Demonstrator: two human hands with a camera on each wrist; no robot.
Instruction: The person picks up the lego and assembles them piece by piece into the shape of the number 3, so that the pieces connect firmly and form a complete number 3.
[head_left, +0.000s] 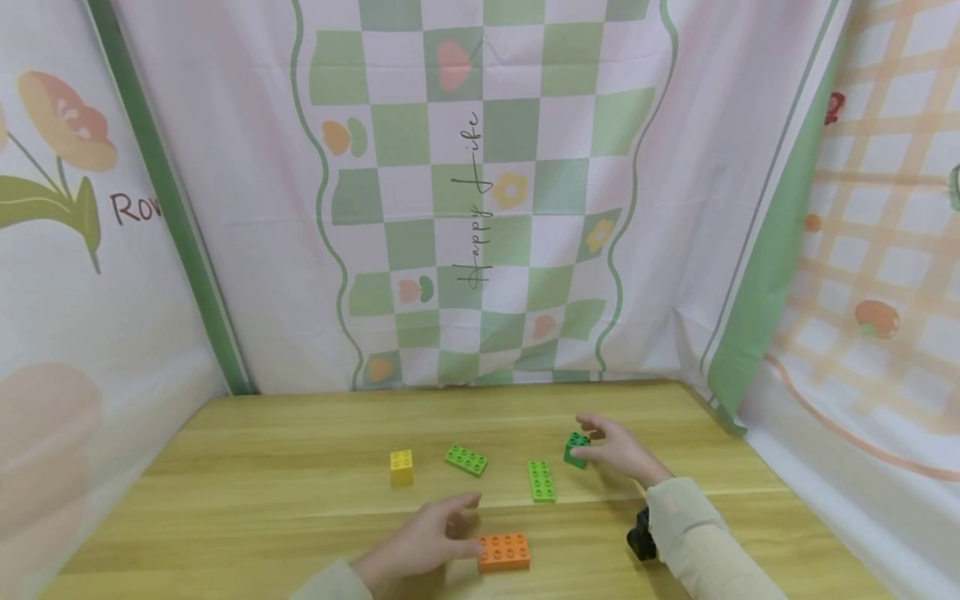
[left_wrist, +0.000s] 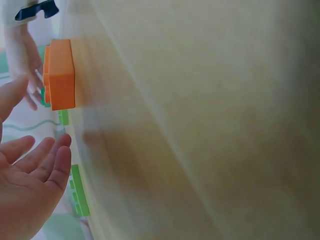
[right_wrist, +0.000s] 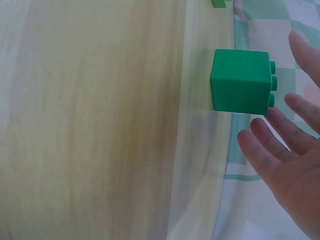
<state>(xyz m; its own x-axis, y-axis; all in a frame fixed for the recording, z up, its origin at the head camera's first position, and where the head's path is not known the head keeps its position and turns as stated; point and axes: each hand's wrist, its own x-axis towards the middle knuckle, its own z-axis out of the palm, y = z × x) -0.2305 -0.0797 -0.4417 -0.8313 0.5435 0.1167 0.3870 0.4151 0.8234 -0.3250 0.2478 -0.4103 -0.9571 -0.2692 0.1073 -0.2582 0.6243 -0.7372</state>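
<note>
An orange building block [head_left: 504, 552] with studs on top lies near the front of the wooden table. Just left of it is my left hand [head_left: 427, 537], fingers spread and thumb at its edge; in the left wrist view the palm [left_wrist: 30, 185] is bare. Farther back on the right stands a dark green building block [head_left: 576, 449], a tall cube-like one whose studs [right_wrist: 273, 83] show in the right wrist view. My right hand [head_left: 618, 450] is beside it with fingers apart, the thumb overlapping the block in the head view. Neither hand holds anything.
Between the hands lie two flat light green blocks, one upright in view [head_left: 542, 482] and one slanted [head_left: 466, 460]. A yellow block [head_left: 401, 468] stands farther left. A black device [head_left: 642, 536] is at the right wrist. Patterned cloth [head_left: 480, 192] hangs behind the table.
</note>
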